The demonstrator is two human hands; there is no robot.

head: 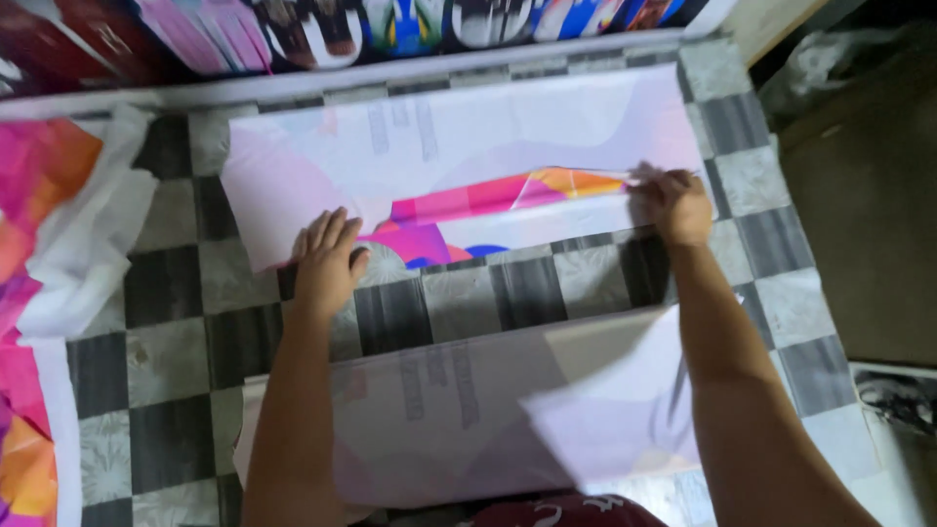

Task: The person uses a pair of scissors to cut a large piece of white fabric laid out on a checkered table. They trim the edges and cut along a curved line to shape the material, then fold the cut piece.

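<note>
A large printed sheet lies face down on the checkered floor, its white back up and its near edge folded over to show pink, orange and blue print. My left hand presses flat on the sheet's near left edge, fingers spread. My right hand pinches the folded edge at the sheet's right side. A second white-backed sheet lies closer to me, under my forearms.
Black and grey checkered floor tiles surround the sheets. Crumpled colourful prints and white paper are piled at the left. A long printed banner runs along the top. A dark area with a bag lies at the right.
</note>
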